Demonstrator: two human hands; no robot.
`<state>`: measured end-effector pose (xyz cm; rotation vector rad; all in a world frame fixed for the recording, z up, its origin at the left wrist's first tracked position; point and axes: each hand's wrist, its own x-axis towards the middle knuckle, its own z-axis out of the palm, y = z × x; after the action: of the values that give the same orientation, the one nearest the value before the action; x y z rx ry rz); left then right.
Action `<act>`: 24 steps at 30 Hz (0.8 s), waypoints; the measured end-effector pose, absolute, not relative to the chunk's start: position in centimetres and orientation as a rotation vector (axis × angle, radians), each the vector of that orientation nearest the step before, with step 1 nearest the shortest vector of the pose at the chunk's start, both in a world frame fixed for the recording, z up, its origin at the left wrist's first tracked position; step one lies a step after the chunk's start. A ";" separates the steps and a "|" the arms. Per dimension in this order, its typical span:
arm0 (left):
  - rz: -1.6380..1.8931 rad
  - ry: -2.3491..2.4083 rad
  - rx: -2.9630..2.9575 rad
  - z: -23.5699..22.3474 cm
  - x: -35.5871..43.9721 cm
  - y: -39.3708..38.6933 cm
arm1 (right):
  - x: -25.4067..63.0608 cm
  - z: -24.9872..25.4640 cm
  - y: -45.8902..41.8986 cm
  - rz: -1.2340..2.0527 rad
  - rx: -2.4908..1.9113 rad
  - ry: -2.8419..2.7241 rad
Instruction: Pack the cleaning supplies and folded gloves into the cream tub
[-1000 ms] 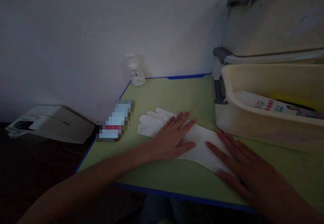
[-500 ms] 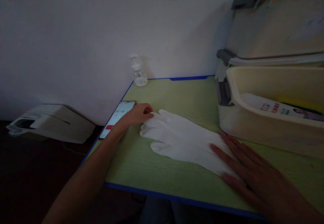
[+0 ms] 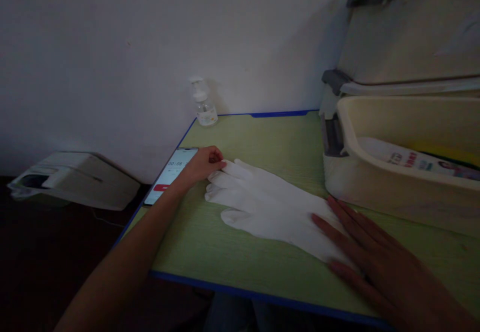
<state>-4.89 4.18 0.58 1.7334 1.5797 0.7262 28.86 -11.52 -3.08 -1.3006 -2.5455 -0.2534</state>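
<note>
1. Counted: two bare hands, one white glove [image 3: 270, 202], one phone [image 3: 170, 164], one clear pump bottle [image 3: 206, 113] and one cream bin [image 3: 405, 192], with one white printed container [image 3: 397, 154] and something yellow [image 3: 446, 152] inside it. Whether the glove is a single layer is unclear.
2. The glove lies flat on the green table [image 3: 210, 252], between the hands and just beside the bin. Its fingers point left, crowded close and slightly folded; its thumb sticks out separately toward the near edge.
3. The left hand [image 3: 205, 164] reaches over part of the phone, thumb and curled forefinger pinching a glove fingertip.
4. The right hand [image 3: 378, 257] rests palm down over the cuff end, fingers extended, the forefinger and thumb spread from the others.
</note>
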 end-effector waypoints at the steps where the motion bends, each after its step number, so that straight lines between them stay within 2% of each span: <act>1: 0.740 1.572 1.716 0.6 -4.9 4.2 | 28.8 -3.0 -11.5 -0.271 -1.296 -2.545; 18: 0.796 1.588 1.636 0.7 -5.5 4.8 | 28.9 -3.2 -11.6 -0.173 -1.303 -2.521; 24: 0.688 1.575 1.708 1.0 -5.4 4.7 | 28.7 -3.0 -11.6 -0.203 -1.279 -2.507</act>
<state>-5.35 4.72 0.95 1.7081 1.5751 0.6882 28.70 -11.62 -2.96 -1.2787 -2.5072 -0.2028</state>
